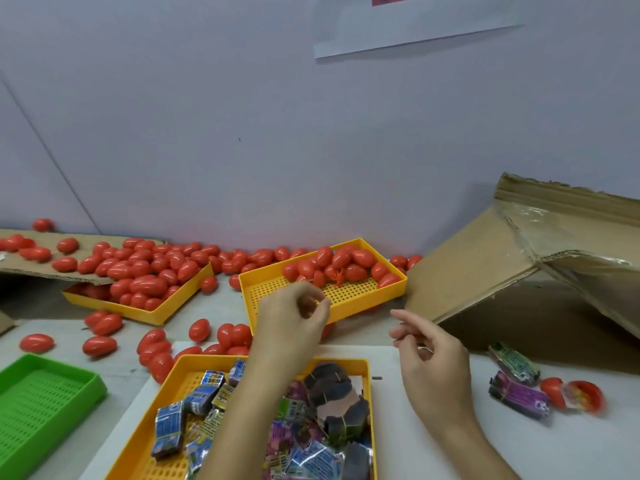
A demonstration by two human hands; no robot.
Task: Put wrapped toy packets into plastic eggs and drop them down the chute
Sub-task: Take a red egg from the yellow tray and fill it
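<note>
L hand [294,317] curled over egg tray [349,299], can't tell if pinching anything. R hand [429,355] loose, fingers relaxed, empty, above counter [519,441] near chute [485,271].

Pale wall behind a white bench

The plain lilac-grey wall [242,133] fills the upper view; a white paper sheet [415,26] hangs on it; the bench [571,455] meets its foot.

Left hand [294,317] fingers curled, contents unclear. Forearms hide part of packet tray [194,363]. Green tray [52,393], poster [415,26], cardboard chute [519,271] cut off by edges. Far eggs [138,268] blurred.
</note>
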